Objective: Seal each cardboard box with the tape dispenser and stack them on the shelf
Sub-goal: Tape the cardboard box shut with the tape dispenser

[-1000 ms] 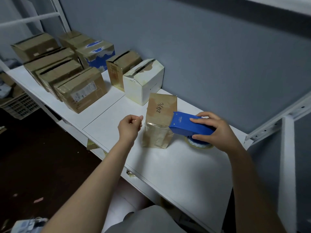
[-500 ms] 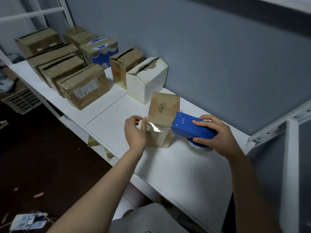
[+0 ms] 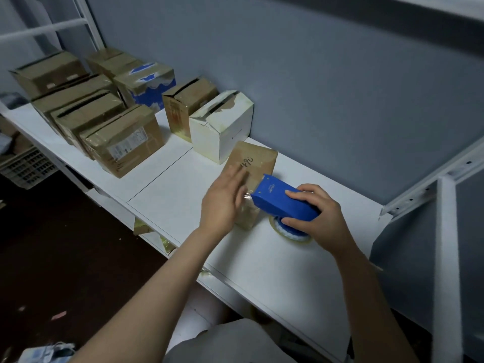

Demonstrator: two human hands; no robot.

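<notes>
On shelf [image 3: 170, 195], brown box [image 3: 258, 161] — handwriting perhaps "49", blue dispenser [image 3: 277, 203]

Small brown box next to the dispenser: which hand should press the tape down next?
Left, probably. The left hand lies flat, fingers straight, on the small brown box; the right hand is busy gripping the blue tape dispenser, whose nose sits at the box.
</notes>
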